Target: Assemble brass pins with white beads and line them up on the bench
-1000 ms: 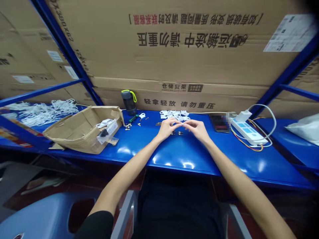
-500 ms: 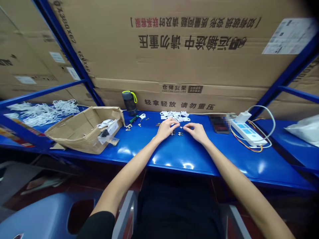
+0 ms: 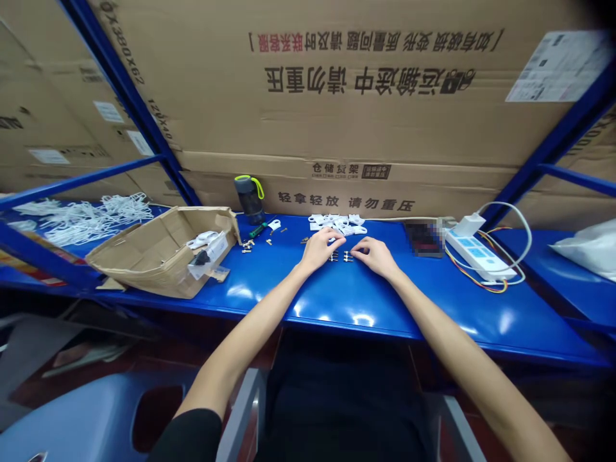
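Over the blue table, my left hand (image 3: 319,249) is curved with thumb and fingertips close together; whatever lies between them is too small to make out. My right hand (image 3: 378,255) is pinched at the right end of a small group of metal pins (image 3: 347,256) lying on the table. A second group of small pins (image 3: 334,256) lies beside my left fingertips, partly hidden by them. White plastic pieces (image 3: 337,223) are heaped just behind both hands.
A cardboard tray (image 3: 144,273) holds white parts at the left, near a dark bottle (image 3: 249,200), a green-handled tool (image 3: 258,230) and small brass pieces (image 3: 248,246). To the right are a dark pixelated object (image 3: 423,239) and a white power strip (image 3: 479,256) with cables.
My right hand has moved slightly down and nearer to me, from the small piece between the hands to the right-hand group of pins. My left hand has barely shifted.
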`<state>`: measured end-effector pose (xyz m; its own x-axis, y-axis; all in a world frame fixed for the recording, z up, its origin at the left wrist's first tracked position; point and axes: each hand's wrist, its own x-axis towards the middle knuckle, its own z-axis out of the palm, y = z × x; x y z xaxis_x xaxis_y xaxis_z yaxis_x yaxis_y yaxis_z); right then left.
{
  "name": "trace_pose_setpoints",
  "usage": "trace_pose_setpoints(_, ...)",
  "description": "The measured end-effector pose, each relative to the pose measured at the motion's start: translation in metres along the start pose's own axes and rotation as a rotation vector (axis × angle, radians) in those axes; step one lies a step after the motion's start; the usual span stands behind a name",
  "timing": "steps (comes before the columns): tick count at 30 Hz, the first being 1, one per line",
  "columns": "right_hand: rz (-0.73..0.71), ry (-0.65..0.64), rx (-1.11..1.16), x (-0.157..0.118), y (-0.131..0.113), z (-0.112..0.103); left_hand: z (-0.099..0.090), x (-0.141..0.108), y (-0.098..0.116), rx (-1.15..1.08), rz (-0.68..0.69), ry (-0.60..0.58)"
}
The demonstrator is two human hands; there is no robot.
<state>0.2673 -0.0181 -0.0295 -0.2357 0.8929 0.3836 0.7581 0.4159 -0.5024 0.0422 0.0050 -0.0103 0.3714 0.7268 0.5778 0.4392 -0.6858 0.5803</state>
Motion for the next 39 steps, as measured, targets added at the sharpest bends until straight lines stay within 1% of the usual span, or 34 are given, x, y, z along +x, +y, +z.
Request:
trace_pose_setpoints(11, -0.024, -0.02, 0.01, 0.0, 0.001, -0.001, -0.001, -0.001, -0.001, 0.039, -0.014, -0.027)
trace_pose_setpoints(16, -0.031, -0.033, -0.008, -0.001, -0.003, -0.006, -0.002, -0.005, 0.0, 0.065, 0.016, -0.056)
trace_pose_setpoints(19, -0.034, -0.038, -0.034, -0.002, -0.005, -0.008, -0.003, -0.006, 0.0, 0.077, 0.031, -0.051)
trace_pose_setpoints(22, -0.043, -0.025, -0.061, -0.003, -0.006, -0.01, -0.004, -0.006, -0.001, 0.112, 0.064, -0.036)
trace_pose_setpoints(26, -0.049, 0.029, -0.096, -0.004, -0.003, -0.018, -0.008, -0.008, -0.006, 0.223, 0.098, -0.014)
trace_pose_setpoints(29, 0.008, 0.077, -0.155, -0.006, 0.007, -0.03, -0.019, -0.011, -0.014, 0.294, 0.075, 0.003)
trace_pose_setpoints(32, 0.077, 0.123, -0.231, -0.007, 0.022, -0.041, -0.037, -0.015, -0.027, 0.341, 0.052, 0.0)
trace_pose_setpoints(34, 0.118, 0.113, -0.27, -0.008, 0.03, -0.046, -0.05, -0.018, -0.036, 0.377, 0.033, -0.013)
trace_pose_setpoints(36, 0.148, 0.074, -0.296, -0.009, 0.035, -0.048, -0.062, -0.019, -0.045, 0.4, 0.022, -0.054)
trace_pose_setpoints(39, 0.164, 0.034, -0.312, -0.009, 0.037, -0.047, -0.073, -0.02, -0.056, 0.399, 0.02, -0.114)
